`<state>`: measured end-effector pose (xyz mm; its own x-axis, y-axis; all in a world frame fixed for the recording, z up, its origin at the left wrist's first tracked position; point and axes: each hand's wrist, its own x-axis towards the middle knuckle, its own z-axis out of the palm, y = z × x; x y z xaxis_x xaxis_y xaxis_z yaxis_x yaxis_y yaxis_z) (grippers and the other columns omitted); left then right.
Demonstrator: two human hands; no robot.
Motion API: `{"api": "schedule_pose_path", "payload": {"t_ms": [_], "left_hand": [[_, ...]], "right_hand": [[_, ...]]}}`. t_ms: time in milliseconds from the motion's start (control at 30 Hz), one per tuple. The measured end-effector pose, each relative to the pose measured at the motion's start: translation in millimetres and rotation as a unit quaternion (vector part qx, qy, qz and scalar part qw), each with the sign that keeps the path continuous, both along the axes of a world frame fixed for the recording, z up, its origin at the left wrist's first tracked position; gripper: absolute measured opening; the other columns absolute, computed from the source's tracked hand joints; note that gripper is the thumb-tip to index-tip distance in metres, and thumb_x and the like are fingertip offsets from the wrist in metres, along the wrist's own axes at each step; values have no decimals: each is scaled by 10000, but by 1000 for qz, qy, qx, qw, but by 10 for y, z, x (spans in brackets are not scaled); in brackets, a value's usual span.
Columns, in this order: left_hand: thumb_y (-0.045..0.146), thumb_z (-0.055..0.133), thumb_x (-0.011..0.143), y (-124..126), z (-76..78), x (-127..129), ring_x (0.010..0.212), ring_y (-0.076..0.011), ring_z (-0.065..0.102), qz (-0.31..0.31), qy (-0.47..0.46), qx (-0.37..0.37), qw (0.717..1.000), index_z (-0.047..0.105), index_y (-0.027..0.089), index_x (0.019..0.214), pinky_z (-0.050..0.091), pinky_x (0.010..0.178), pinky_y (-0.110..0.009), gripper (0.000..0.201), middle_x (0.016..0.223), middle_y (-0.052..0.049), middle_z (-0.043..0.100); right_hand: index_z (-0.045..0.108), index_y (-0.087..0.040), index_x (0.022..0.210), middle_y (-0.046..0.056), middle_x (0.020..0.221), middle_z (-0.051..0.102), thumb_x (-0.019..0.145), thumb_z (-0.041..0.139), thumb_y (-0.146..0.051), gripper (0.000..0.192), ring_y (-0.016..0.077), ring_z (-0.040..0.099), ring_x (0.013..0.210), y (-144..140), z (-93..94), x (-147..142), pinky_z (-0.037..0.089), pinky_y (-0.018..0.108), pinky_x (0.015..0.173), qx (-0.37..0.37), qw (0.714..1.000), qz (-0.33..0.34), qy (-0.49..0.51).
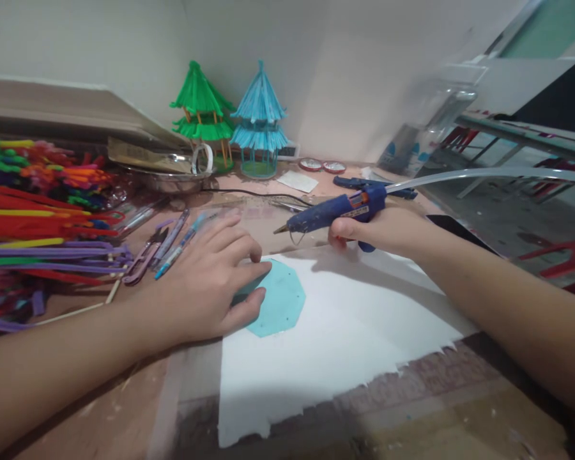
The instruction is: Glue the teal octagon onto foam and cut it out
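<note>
Torn white paper (345,332) on counter, left hand (206,281) spread flat pinning teal octagon (280,299), right hand (383,227) clenched round glue gun (335,211); keep nozzle low, bead thin.

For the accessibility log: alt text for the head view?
Right hand grips a blue glue gun above white paper; left hand presses a teal octagon flat. Pipe cleaners lie left.
</note>
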<state>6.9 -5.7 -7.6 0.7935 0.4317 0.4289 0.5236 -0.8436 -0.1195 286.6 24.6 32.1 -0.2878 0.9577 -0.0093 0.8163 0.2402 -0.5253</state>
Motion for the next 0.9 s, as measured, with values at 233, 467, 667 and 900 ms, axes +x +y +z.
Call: {"api": "schedule_pose_path", "payload": {"t_ms": [233,467,667,900], "left_hand": [[343,460,939,-3,2,1,932,-267,606,2,6,19,1000,776,184,1015,423,1099,-558,361,903,-99,678],[341,471,938,3,-13,0,924,-270,605,-8,-5,12,1000,779,161,1018,419,1099,-561,366,901,-105,677],[345,467,941,2,-2,-2,920,-269,601,-7,1,9,1000,779,167,1012,430,1088,-560,366,905,-107,672],[351,465,939,4,-10,-3,928,-270,598,-2,4,11,1000,777,179,1020,435,1078,-554,365,905,-103,667]], "right_hand": [[634,-249,526,-9,568,660,829,540,-657,517,153,598,552,-47,38,-51,435,263,526,-7,996,17,-91],[610,-260,486,-1,568,662,818,559,-693,548,179,628,592,-60,28,-104,460,285,545,-35,990,-16,-134],[605,-255,467,3,535,646,804,573,-703,562,183,622,553,-54,24,-99,467,298,534,-35,992,1,-125],[734,-285,714,-16,560,630,802,613,-660,404,190,613,587,-81,22,-113,469,293,563,-18,994,10,-108]]}}
